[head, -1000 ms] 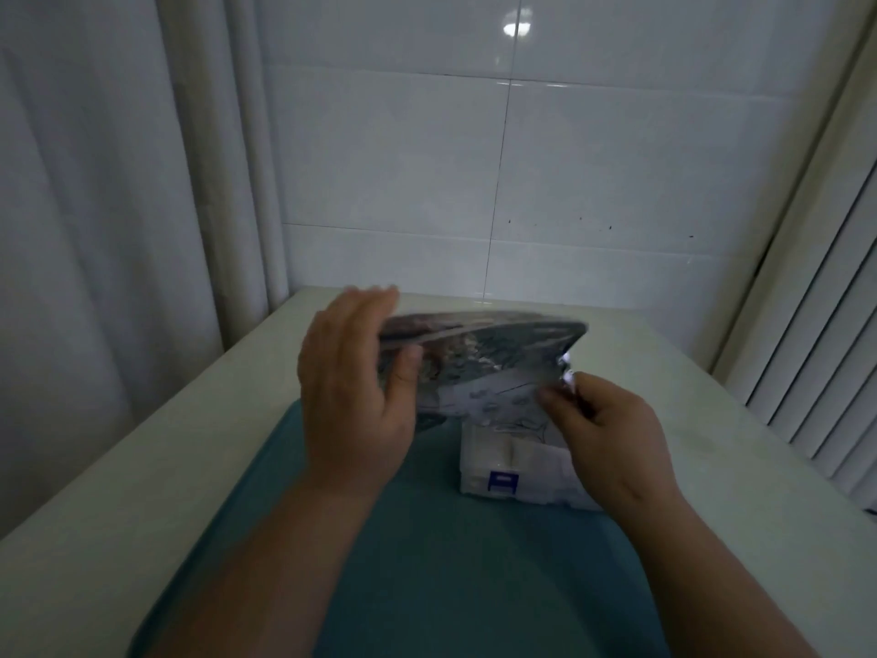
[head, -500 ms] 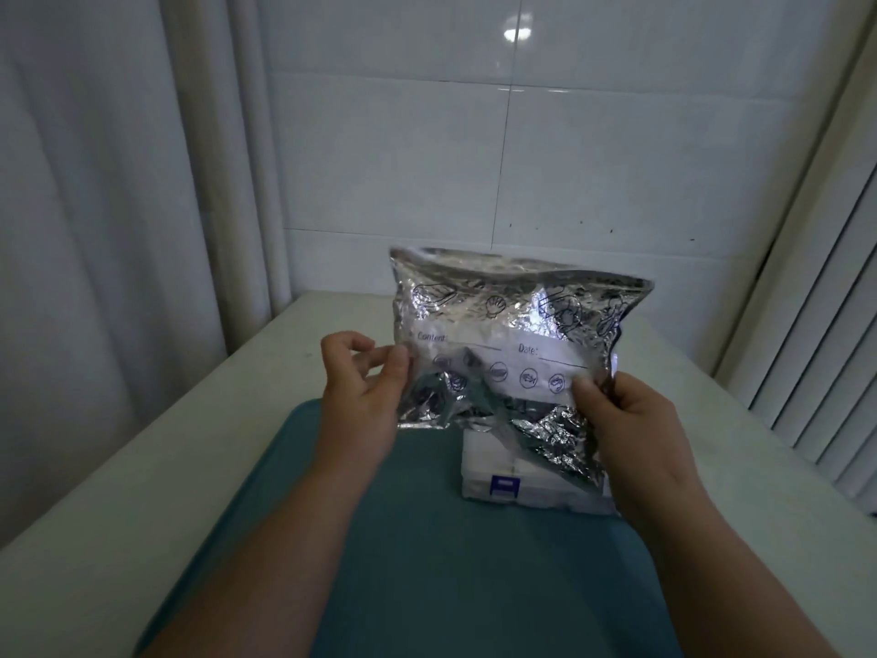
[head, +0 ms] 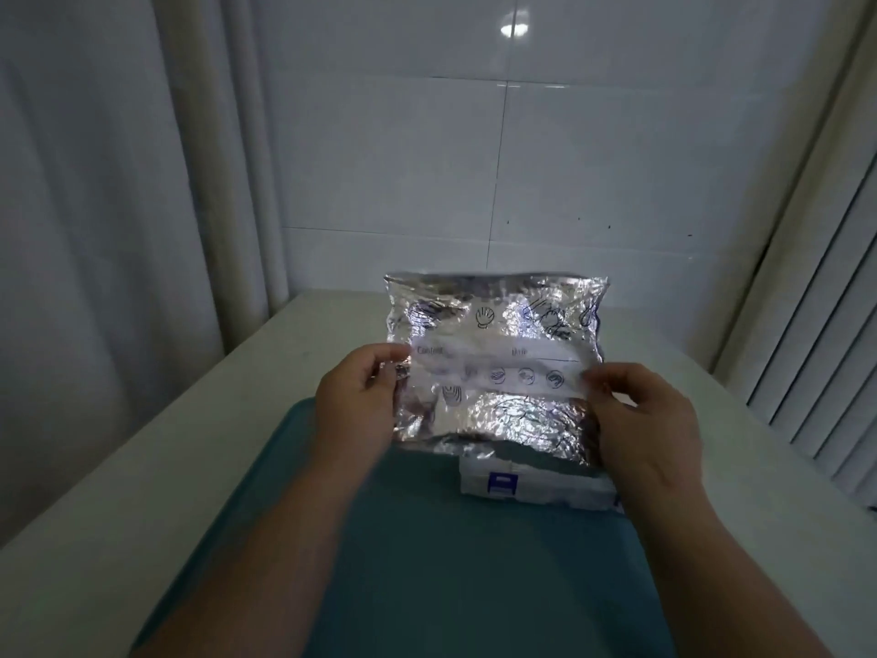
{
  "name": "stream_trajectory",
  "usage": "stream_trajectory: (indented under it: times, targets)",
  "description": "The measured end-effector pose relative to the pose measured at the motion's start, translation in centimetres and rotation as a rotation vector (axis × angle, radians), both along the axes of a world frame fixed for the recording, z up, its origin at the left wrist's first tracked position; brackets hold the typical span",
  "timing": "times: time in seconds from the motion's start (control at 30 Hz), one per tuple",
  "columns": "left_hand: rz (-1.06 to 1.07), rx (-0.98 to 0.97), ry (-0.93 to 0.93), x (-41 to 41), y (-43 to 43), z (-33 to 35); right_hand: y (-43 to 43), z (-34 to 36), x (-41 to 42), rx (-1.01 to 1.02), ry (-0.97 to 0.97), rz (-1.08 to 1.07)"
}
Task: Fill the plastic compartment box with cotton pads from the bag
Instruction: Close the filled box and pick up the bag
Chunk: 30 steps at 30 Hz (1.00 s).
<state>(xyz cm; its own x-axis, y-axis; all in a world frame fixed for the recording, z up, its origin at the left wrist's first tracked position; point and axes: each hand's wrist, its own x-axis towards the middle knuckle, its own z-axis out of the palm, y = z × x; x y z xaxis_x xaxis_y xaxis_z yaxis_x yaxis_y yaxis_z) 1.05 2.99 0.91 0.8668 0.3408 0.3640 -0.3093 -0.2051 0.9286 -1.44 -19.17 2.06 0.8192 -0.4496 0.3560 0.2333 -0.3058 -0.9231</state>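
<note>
A crinkled silver foil bag (head: pixel 493 368) with printed shell drawings and a white label strip stands upright in the air over the teal mat (head: pixel 474 562). My left hand (head: pixel 356 401) pinches its left edge and my right hand (head: pixel 640 420) grips its right edge. The bag's top edge looks closed. Behind and below the bag lies a white plastic box (head: pixel 531 486) with a small blue label; the bag and my right hand hide most of it, so its compartments do not show.
The mat lies on a pale table (head: pixel 118 491) set in a corner. A white curtain (head: pixel 95 206) hangs at the left, a tiled wall (head: pixel 474 159) stands behind, and window blinds (head: pixel 816 349) run along the right.
The bag was folded flat between my hands, then turned upright to face me. Since then it has come lower and nearer, with both hands still on its sides.
</note>
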Motion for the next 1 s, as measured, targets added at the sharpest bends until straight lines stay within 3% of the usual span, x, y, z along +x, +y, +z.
stream_trajectory:
  times: [0.07,0.63,1.0]
  targets:
    - [0.019,-0.046,0.020,0.0,0.2,0.1,-0.1,0.0,0.1,0.096,0.026,0.023]
    - [-0.004,-0.024,0.061,0.1,0.8,0.1,-0.1,-0.1,0.2,0.075,0.068,0.089]
    - [-0.021,-0.005,0.118,-0.4,1.1,0.8,-0.9,-0.1,0.2,-0.048,0.056,0.051]
